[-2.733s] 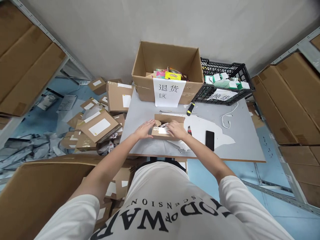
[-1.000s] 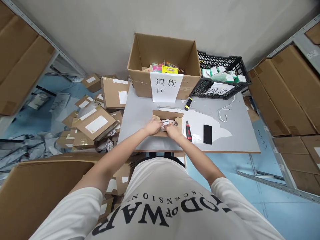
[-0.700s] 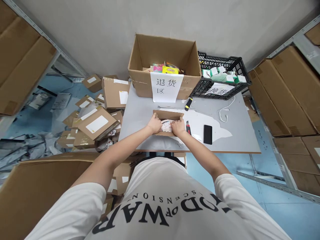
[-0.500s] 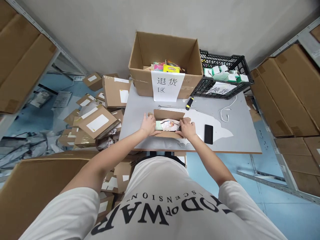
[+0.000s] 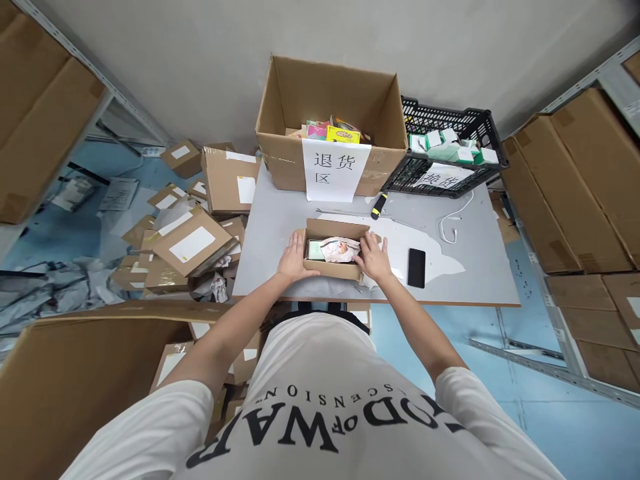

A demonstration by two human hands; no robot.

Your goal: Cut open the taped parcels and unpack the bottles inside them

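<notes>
A gray table (image 5: pixel 273 213) stands against a wall, its near edge close to a person in a white T-shirt (image 5: pixel 320 427). At lower left, a big open carton (image 5: pixel 110 393) is cut off by the frame. On the tabletop, a cardboard box with a paper sign (image 5: pixel 283 163) holds colorful packs, their lower parts hidden by its front wall; beside it, a black crate (image 5: pixel 406 177) carries green-and-white boxes, partly covered.

A small open carton (image 5: pixel 333 269) sits near the table's front edge, between the person's two hands. The left hand (image 5: pixel 295 259) lies open at its left end, fingers extended and thumb apart along the near side. The right hand (image 5: pixel 374 258) is open too, fingers spread over the right end and covering much of it; whether its thumb touches the contents is hard to tell.

Inside, a patterned packet (image 5: pixel 341 250) lies beside a pale green item (image 5: pixel 315 249), partly hiding it; the print on both is too small to read. A black phone (image 5: pixel 417 268) and a yellow-and-black tool (image 5: pixel 379 206) lie apart from the hands.
</notes>
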